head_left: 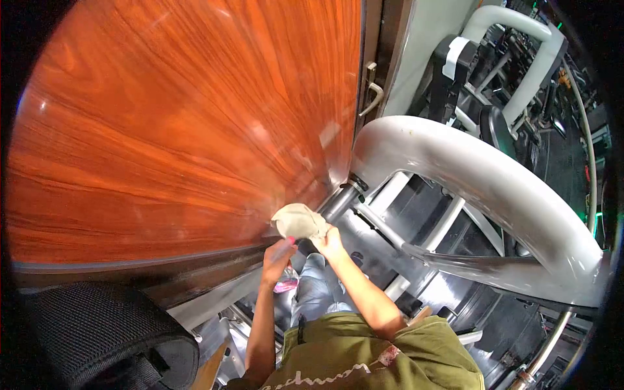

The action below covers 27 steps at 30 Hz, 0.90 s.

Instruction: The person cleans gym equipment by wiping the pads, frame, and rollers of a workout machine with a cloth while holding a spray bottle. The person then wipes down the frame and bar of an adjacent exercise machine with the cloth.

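Observation:
A beige cloth [299, 220] is gripped in my right hand [331, 245], with its folded bulk spread out ahead of the fingers. My left hand [277, 261] is closed around a slim, translucent object with a pinkish-red tip [290, 240]; its exact kind is hard to make out. That tip points at the lower edge of the cloth. Both hands are close together in front of my body, near the bottom edge of a glossy reddish-brown wood-grain panel [182, 130].
A thick, curved white machine frame [481, 156] arches on the right, with gym equipment behind it. A metal door handle [372, 97] is beside the panel. A black mesh-covered pad [104, 338] fills the lower left. Something pink [286, 285] lies near my legs.

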Tool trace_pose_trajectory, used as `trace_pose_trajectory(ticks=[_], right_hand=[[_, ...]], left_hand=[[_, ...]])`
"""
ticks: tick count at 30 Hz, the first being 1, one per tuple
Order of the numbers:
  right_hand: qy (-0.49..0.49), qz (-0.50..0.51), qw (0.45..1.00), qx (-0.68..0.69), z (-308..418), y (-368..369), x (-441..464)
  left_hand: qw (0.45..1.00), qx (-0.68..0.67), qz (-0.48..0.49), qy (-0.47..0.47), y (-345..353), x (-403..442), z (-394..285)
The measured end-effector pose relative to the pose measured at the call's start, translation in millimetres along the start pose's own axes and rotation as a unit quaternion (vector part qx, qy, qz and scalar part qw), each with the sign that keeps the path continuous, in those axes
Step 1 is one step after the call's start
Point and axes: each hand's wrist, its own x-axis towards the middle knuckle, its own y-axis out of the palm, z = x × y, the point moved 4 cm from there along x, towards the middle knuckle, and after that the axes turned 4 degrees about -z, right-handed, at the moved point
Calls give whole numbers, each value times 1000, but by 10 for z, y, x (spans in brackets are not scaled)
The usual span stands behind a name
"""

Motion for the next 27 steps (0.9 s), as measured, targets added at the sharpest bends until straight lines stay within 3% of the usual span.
trace_pose_trajectory(ticks=[4,6,7,10,12,14,15,18,20,21,22,24,25,27], right_hand=[[-34,63,995,74,72,474,-219],[-23,187,956,226,65,423,-237],[-40,76,990,115,53,248,-171],[-1,-8,994,108,124,127,-262],[13,11,993,113,181,187,-416],[-59,-26,998,-8,293,334,-717],[-65,34,997,-9,348,285,-776],[-143,-75,986,-46,741,-57,-803],[-282,-118,932,-195,1060,-62,-966],[-374,-235,832,-336,1233,-246,-874],[-422,-222,787,-390,1334,273,-1202],[-513,-222,707,-433,1479,544,-1305],[-515,-222,707,-431,1544,584,-1258],[-654,-138,569,-479,1651,796,-1256]], left_hand=[[1000,14,10,15,-4,-11,-47],[1000,1,5,9,21,-40,-104],[1000,-13,-2,5,33,-52,-128],[1000,-8,0,13,41,-58,-116],[1000,2,2,18,36,-44,-78],[1000,12,6,23,37,-46,-69],[1000,8,2,25,46,-60,-83],[999,19,9,35,90,-48,-105],[998,35,21,41,161,-27,-119],[998,42,30,36,216,-15,-135],[998,49,37,31,271,-4,-154],[996,59,53,46,397,25,-232],[994,69,66,58,471,32,-276],[995,30,74,63,621,38,-360]])
